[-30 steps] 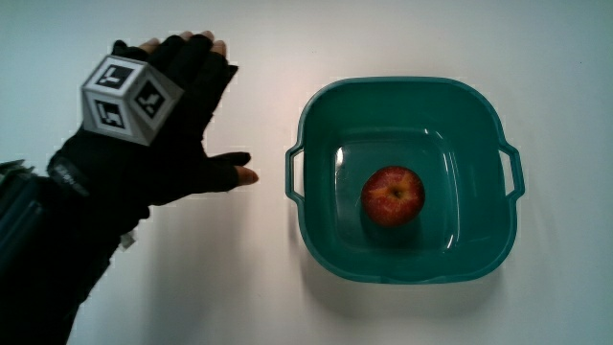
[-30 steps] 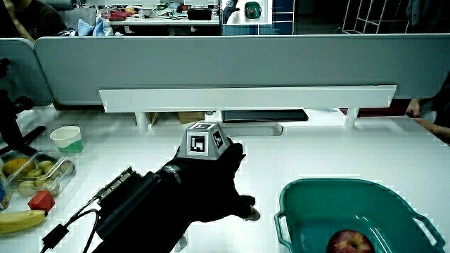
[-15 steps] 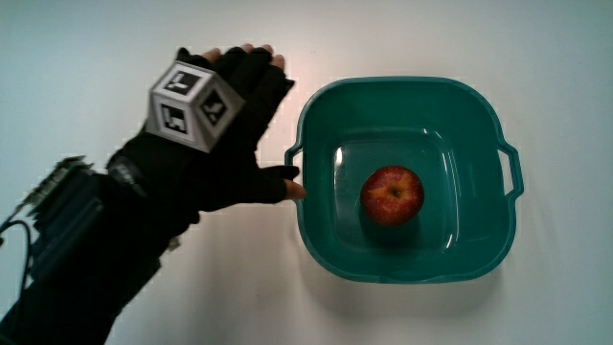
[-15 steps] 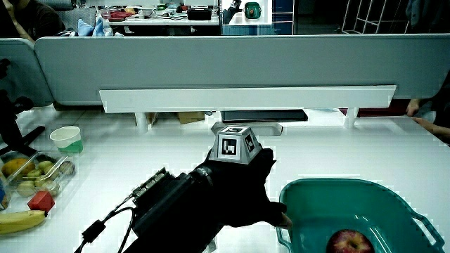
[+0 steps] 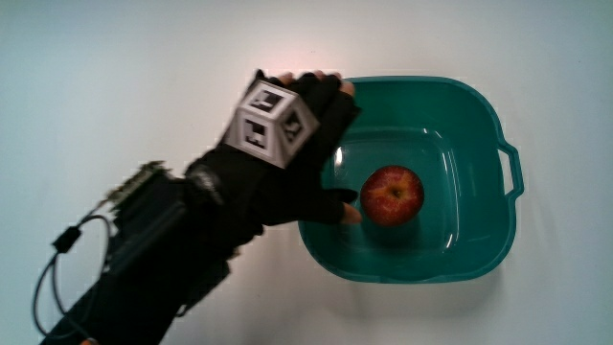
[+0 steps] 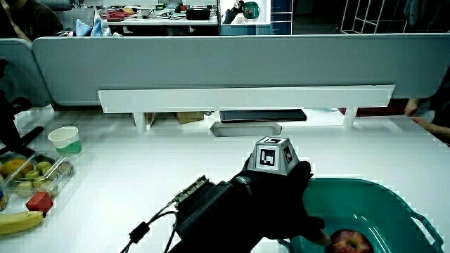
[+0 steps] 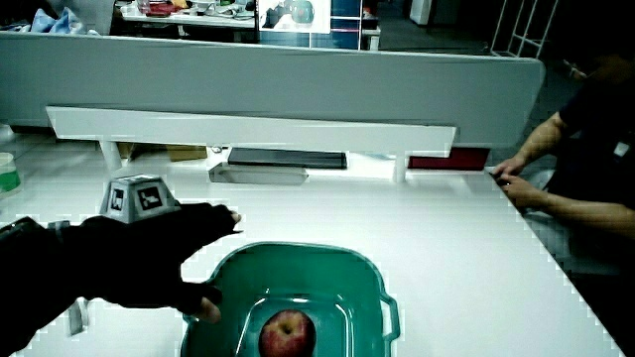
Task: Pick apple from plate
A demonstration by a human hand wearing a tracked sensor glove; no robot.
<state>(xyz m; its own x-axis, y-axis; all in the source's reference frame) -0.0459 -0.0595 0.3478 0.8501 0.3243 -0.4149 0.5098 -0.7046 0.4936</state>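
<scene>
Item, nearest the person: black-gloved hand [image 5: 287,163] bearing a small patterned cube [image 5: 270,123], held over the rim of the teal plastic basin [image 5: 498,230], fingers spread and holding nothing, thumb tip just beside the fruit. Item, within the basin: round red apple [image 5: 392,195], resting on the floor; no plate is seen. The grasp and lift are judged not yet made.

Red apple [image 5: 392,195], teal basin [image 5: 479,125], black glove — white black-patterned cube [image 5: 268,126]

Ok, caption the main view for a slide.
Open gloved hand reaching over the teal tub's rim, thumb beside the red apple.
</scene>
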